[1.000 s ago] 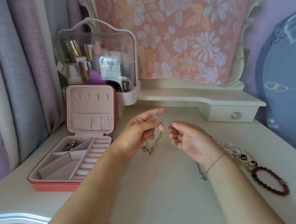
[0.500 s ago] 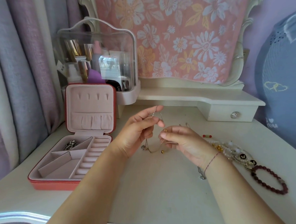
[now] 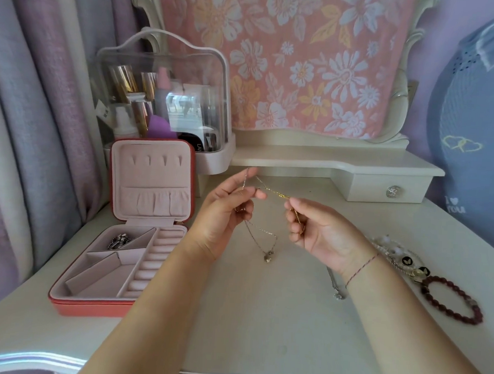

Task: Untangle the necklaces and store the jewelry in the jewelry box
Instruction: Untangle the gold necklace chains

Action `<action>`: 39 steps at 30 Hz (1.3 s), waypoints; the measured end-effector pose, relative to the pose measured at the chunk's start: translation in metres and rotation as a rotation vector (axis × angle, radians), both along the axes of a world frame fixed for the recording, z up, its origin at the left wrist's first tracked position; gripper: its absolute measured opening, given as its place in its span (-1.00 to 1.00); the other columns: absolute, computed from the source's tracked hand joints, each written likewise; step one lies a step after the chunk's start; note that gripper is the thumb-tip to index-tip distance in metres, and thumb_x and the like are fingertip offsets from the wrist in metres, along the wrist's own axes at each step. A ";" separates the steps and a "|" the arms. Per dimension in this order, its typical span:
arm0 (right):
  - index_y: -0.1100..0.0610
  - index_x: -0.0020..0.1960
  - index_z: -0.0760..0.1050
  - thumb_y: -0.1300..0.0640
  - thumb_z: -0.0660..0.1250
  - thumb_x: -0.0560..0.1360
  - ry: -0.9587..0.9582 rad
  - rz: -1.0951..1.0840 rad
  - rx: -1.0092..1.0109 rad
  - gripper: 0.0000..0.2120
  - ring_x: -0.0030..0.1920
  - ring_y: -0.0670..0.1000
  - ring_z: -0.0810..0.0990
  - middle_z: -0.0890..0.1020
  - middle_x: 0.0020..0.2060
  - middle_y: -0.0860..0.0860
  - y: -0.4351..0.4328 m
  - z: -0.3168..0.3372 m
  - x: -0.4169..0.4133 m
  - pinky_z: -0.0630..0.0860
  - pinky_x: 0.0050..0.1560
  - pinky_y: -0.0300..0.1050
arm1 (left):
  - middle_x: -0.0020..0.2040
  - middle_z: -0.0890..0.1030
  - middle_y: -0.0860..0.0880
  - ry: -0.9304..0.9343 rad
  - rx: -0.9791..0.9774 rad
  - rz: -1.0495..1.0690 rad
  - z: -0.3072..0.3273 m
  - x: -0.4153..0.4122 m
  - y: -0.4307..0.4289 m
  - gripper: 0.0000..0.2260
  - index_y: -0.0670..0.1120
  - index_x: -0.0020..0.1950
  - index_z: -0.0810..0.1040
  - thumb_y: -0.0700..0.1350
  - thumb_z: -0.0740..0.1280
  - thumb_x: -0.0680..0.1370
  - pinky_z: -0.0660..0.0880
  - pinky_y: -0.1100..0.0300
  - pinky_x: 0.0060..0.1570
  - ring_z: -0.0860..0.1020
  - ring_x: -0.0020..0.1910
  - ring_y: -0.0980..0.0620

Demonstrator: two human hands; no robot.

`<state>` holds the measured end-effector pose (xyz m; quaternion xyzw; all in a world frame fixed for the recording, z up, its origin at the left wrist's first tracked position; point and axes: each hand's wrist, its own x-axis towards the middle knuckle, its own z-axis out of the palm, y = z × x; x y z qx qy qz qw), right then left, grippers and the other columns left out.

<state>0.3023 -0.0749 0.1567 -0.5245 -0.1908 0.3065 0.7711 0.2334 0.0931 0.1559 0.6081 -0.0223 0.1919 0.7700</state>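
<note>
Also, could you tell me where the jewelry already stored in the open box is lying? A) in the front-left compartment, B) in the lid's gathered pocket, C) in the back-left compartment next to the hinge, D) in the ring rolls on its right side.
C: a silvery piece lies in the back-left compartment of the jewelry box, right by the hinge.

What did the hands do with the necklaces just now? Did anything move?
The right hand took hold of the gold chain and pulled it rightward, away from the left hand, which kept pinching the silver necklace; the tangled clump opened out, the pendant now dangling. The jewelry box and the red bracelet stayed put.
</note>
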 end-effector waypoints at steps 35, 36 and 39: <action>0.06 -0.35 0.48 0.03 0.26 0.47 0.130 -0.092 0.483 -0.77 -0.38 -0.05 0.39 0.43 -0.38 -0.02 -0.011 0.008 0.006 0.50 -0.22 -0.19 | 0.06 0.61 -0.08 -0.014 -0.018 0.057 0.002 0.000 -0.007 -0.08 0.22 0.54 -0.03 -0.24 0.38 0.35 0.50 0.02 0.17 0.61 0.13 -0.18; 0.07 -0.35 0.48 0.03 0.27 0.46 0.127 -0.089 0.472 -0.77 -0.38 -0.05 0.38 0.42 -0.38 -0.02 -0.010 0.008 0.006 0.49 -0.24 -0.20 | 0.04 0.62 -0.07 -0.016 -0.014 0.048 0.001 0.001 -0.006 -0.11 0.21 0.54 -0.02 -0.24 0.37 0.36 0.52 0.04 0.12 0.64 0.07 -0.14; 0.09 -0.30 0.47 0.05 0.28 0.43 0.075 -0.109 0.352 -0.83 -0.41 -0.06 0.38 0.46 -0.40 -0.02 -0.006 0.005 0.006 0.46 -0.25 -0.20 | -0.04 0.66 -0.05 -0.019 0.011 0.034 -0.001 0.002 -0.004 -0.21 0.12 0.55 0.08 -0.23 0.35 0.41 0.54 0.14 -0.03 0.65 -0.06 -0.06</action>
